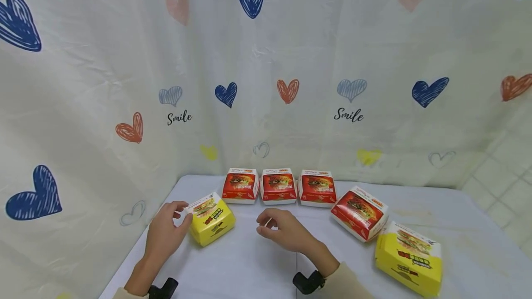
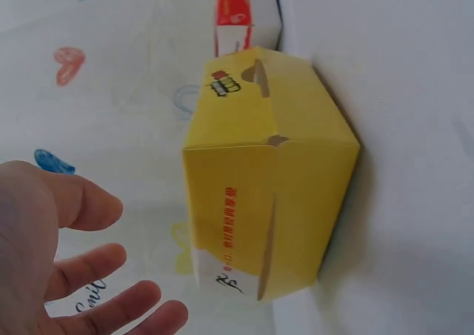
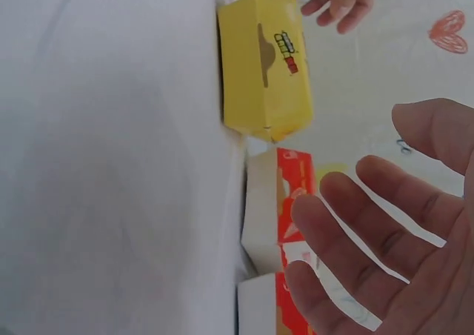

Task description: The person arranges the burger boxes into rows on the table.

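A yellow burger box (image 1: pixel 212 218) with a white printed lid sits at the left of the table. My left hand (image 1: pixel 167 230) hovers at its left edge, fingers parted and slightly bent; in the left wrist view a gap shows between the fingers and the yellow box (image 2: pixel 244 179). To the right of that box my right hand (image 1: pixel 287 232) is held over the table with loosely bent fingers and nothing in it. The right wrist view shows its spread fingers (image 3: pixel 355 268) in front of the red boxes.
Three red burger boxes stand in a row at the back: left (image 1: pixel 240 186), middle (image 1: pixel 278 187) and right (image 1: pixel 317 188). Another red box (image 1: pixel 359 213) lies angled at the right, beside a second yellow box (image 1: pixel 409 260). A heart-printed curtain (image 1: pixel 307 50) hangs behind the white-covered table (image 1: pixel 249 262).
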A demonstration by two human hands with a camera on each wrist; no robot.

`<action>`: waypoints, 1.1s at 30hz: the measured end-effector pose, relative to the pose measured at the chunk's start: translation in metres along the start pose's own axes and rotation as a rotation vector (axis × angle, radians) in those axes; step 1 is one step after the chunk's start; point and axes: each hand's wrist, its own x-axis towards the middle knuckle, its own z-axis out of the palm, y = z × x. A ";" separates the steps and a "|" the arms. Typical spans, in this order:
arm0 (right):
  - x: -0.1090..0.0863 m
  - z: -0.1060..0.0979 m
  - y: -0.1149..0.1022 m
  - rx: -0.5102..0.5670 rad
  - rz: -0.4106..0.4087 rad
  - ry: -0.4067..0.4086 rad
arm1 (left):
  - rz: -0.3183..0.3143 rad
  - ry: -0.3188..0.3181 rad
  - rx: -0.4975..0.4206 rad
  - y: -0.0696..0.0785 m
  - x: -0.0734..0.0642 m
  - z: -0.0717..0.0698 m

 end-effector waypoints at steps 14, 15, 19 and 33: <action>0.029 0.051 -0.004 0.207 0.150 0.067 | -0.093 -0.088 -0.006 -0.012 -0.005 0.013; 0.030 0.054 -0.003 0.223 0.160 0.063 | -0.099 -0.095 -0.007 -0.012 -0.006 0.013; 0.032 0.063 0.001 0.242 0.169 0.043 | -0.123 -0.153 -0.017 -0.014 -0.008 0.015; 0.030 0.076 0.002 0.231 0.154 -0.082 | -0.140 -0.285 0.009 -0.025 -0.009 0.021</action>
